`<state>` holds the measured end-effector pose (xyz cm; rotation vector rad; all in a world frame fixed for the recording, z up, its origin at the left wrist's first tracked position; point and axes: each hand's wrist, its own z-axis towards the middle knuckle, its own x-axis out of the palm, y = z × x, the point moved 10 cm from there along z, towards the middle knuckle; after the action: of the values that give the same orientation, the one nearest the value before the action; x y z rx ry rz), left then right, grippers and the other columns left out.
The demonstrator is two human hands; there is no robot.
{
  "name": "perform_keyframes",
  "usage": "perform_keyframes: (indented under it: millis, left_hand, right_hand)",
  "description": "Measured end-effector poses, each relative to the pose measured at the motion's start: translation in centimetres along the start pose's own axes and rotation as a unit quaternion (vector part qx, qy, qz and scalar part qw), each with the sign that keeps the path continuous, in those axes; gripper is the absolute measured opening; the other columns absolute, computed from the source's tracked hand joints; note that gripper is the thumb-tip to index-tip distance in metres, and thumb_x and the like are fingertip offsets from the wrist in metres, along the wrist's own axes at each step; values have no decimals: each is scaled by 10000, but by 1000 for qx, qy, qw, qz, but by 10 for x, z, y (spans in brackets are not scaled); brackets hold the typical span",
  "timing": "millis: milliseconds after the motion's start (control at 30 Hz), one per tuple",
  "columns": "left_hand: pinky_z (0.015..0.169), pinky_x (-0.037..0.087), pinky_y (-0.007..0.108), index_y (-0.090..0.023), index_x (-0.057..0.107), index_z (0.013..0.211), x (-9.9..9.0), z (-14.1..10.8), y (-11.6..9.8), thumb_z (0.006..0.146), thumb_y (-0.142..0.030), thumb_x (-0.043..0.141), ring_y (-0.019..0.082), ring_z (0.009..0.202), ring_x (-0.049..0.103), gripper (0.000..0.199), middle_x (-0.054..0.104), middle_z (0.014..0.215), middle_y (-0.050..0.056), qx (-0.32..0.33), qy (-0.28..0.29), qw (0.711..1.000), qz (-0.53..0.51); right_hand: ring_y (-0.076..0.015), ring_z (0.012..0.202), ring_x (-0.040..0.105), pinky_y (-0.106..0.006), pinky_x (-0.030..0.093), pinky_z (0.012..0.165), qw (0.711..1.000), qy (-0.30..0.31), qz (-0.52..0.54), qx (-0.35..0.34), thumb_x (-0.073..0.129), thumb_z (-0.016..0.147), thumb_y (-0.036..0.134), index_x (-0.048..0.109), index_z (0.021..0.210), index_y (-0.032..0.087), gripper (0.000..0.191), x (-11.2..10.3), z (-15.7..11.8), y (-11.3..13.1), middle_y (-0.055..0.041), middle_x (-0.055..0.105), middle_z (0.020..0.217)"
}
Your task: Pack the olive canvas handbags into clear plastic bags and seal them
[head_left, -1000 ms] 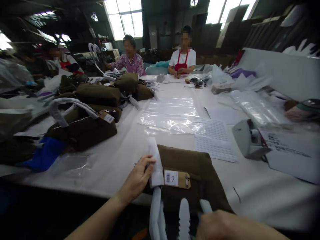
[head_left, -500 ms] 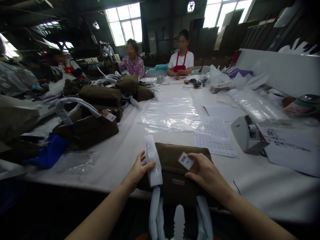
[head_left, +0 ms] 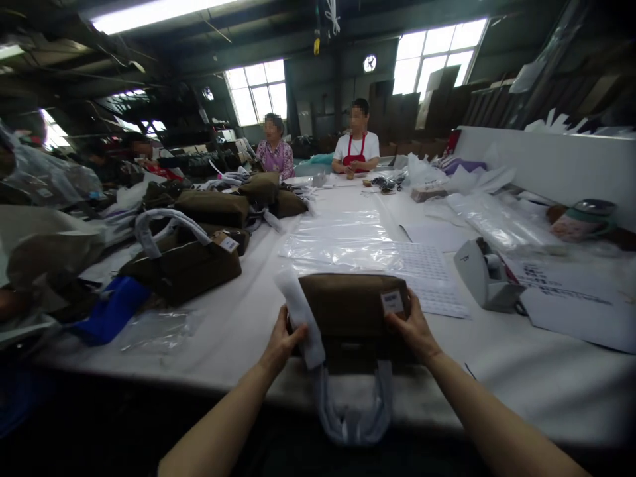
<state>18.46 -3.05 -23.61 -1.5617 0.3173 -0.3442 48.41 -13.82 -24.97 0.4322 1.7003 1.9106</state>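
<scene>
A brown handbag (head_left: pixel 348 305) is held at the table's front edge, its wrapped handles (head_left: pixel 354 414) hanging toward me. My left hand (head_left: pixel 283 341) grips its left end, with the thumb over a white foam strip (head_left: pixel 304 324) that runs along that side. At the right end my right hand (head_left: pixel 412 324) is closed on the bag, thumb on the lower edge of a paper tag (head_left: pixel 392 303). The fingers behind the bag are partly hidden.
More brown bags (head_left: pixel 199 262) pile up at the left, near a blue object (head_left: pixel 112 308). Clear plastic bags (head_left: pixel 338 235) and printed sheets (head_left: pixel 432 281) lie ahead. A tape dispenser (head_left: pixel 487 275) stands right. Two people (head_left: pixel 355 146) are at the far end.
The bag is lifted and tilted up, and its handles now hang together in a loop. My right hand has moved from the tag's side to the bag's right end. The view has tipped upward.
</scene>
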Motion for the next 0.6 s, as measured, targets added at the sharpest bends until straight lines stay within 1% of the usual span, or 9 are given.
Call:
perform_keyframes:
  millis: [100, 167, 300, 367, 433, 467, 500, 533, 600]
  left_hand:
    - [1007, 368, 381, -171, 382, 1252, -6, -23, 27, 692, -477, 661, 303, 1199, 452, 696, 506, 1266, 126, -30, -17, 999, 20]
    - [1048, 324, 396, -166, 348, 1280, -9, -31, 38, 712, -496, 638, 307, 1246, 404, 718, 451, 1327, 144, -46, -24, 998, 30]
    - [1061, 312, 415, -156, 355, 1288, -9, -16, 44, 715, -519, 627, 313, 1248, 404, 730, 461, 1315, 155, -71, 3, 995, 64]
    - [1035, 340, 460, -156, 303, 1334, -14, -2, 37, 728, -523, 611, 333, 1227, 425, 772, 452, 1313, 173, -66, -14, 993, 95]
    - [1018, 330, 533, -181, 216, 1385, -26, 9, 10, 767, -486, 586, 359, 1250, 384, 782, 365, 1370, 190, -6, -89, 980, 177]
    - [1022, 308, 559, -214, 181, 1401, -29, 12, -15, 780, -440, 593, 365, 1282, 330, 779, 295, 1411, 181, 58, -136, 960, 236]
    - [1035, 284, 566, -258, 172, 1406, -24, 12, -44, 784, -376, 613, 357, 1310, 277, 771, 240, 1438, 154, 142, -171, 929, 297]
    - [1052, 266, 555, -298, 199, 1398, -6, 12, -75, 778, -307, 636, 338, 1320, 258, 758, 235, 1442, 120, 238, -171, 889, 352]
    - [1072, 264, 509, -330, 335, 1340, 53, 14, -117, 758, -233, 671, 286, 1270, 339, 679, 381, 1353, 66, 403, -77, 813, 413]
  right_hand:
    - [-267, 982, 572, -484, 443, 911, 998, 29, -21, 46, 712, 638, 493, 285, 1294, 247, 820, 2, -18, -20, -80, 555, 1100]
    - [-262, 960, 582, -475, 455, 895, 997, 34, -41, 61, 697, 662, 493, 286, 1292, 262, 787, 1, -29, -26, -74, 563, 1090]
    - [-274, 1015, 557, -481, 424, 932, 994, 2, -77, 76, 654, 689, 533, 288, 1294, 257, 759, -2, -26, -27, -86, 537, 1140]
    - [-288, 1089, 516, -496, 396, 964, 993, -21, -90, 75, 635, 700, 540, 278, 1311, 258, 762, -3, -17, -27, -95, 497, 1206]
    - [-296, 1173, 448, -507, 352, 1006, 991, -47, -109, 67, 628, 708, 533, 272, 1328, 263, 764, -6, -9, -25, -96, 441, 1280]
    - [-297, 1209, 410, -511, 324, 1027, 989, -58, -122, 63, 628, 710, 527, 271, 1335, 265, 765, -7, -5, -24, -94, 414, 1309]
    - [-295, 1237, 376, -514, 298, 1044, 987, -63, -135, 60, 629, 713, 520, 272, 1338, 267, 763, -8, -2, -23, -91, 392, 1331]
    - [-291, 1255, 350, -515, 279, 1056, 986, -64, -145, 59, 631, 717, 512, 269, 1342, 269, 762, -7, 0, -22, -88, 376, 1345]
    - [-284, 1264, 334, -513, 271, 1062, 985, -56, -152, 61, 627, 731, 494, 262, 1346, 268, 750, -6, 3, -20, -88, 366, 1351]
